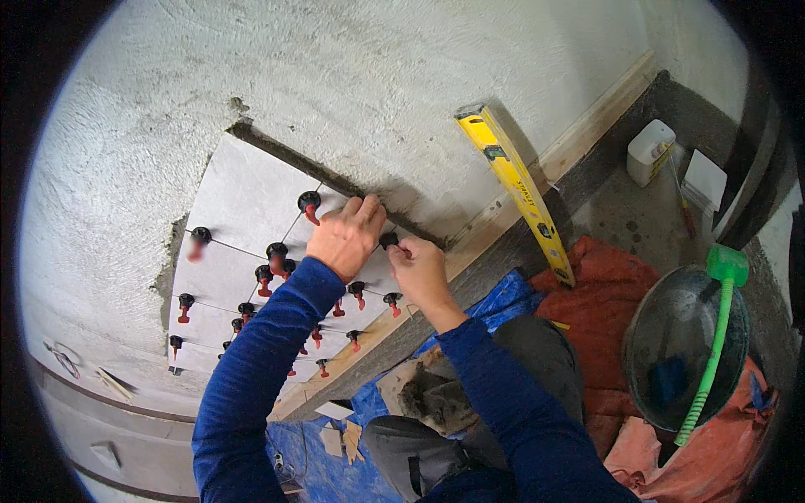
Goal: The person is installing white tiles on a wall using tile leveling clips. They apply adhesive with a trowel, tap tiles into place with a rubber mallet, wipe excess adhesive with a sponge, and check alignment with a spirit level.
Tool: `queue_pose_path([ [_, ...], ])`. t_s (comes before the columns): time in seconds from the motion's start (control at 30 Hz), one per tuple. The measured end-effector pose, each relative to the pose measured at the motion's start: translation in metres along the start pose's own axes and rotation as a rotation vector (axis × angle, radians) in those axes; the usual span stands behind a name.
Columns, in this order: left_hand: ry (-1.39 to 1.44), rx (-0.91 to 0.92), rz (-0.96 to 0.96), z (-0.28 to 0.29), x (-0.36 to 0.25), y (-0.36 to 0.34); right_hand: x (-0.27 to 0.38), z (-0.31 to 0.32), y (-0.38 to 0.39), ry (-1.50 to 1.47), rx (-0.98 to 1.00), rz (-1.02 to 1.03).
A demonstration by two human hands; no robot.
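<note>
Pale square tiles [251,191] cover part of the rough wall in front of me. Against the upper right tile lies my left hand [348,237], its bent fingers held together over the tile's edge. Just right of it, my right hand [422,275] is closed in a pinch at a tile leveling clip with a black cap [388,240]; the fingers hide the rest of that clip. Several similar clips with black caps and red handles, such as one leveling clip [309,204] left of my left hand, stick out along the tile joints. My left sleeve covers some of them.
A yellow spirit level [518,186] leans at the wall beside a wooden batten [599,113]. To the right stand a dark bucket [646,335], a green-handled tool [713,335] lying across it, and a white container [650,152]. Blue sheeting [319,465] and red cloth [591,318] cover the floor.
</note>
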State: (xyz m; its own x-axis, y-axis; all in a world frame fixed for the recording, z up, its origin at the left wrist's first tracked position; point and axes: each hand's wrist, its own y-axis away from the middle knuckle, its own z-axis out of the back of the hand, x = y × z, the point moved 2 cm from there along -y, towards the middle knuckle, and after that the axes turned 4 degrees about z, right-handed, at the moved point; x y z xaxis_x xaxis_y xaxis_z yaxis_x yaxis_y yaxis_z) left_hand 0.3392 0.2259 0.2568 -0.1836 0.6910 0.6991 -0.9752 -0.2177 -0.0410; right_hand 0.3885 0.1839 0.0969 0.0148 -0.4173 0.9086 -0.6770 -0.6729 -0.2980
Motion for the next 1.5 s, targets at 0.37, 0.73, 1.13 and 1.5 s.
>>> queue_pose_path([
  [0.37, 0.009, -0.089, 0.010, -0.001, -0.002, 0.004, 0.029, 0.018, -0.002, -0.021, 0.059, -0.210],
  [0.73, 0.053, -0.122, 0.029, -0.001, -0.002, 0.005, 0.036, 0.017, 0.016, 0.570, 0.022, 0.391],
  [1.13, 0.036, -0.112, 0.039, -0.003, -0.002, 0.005, 0.021, 0.007, 0.019, 0.654, -0.077, 0.478],
  [1.5, 0.064, -0.202, 0.091, 0.002, -0.011, 0.013, 0.024, 0.008, 0.018, 0.648, -0.023, 0.396],
])
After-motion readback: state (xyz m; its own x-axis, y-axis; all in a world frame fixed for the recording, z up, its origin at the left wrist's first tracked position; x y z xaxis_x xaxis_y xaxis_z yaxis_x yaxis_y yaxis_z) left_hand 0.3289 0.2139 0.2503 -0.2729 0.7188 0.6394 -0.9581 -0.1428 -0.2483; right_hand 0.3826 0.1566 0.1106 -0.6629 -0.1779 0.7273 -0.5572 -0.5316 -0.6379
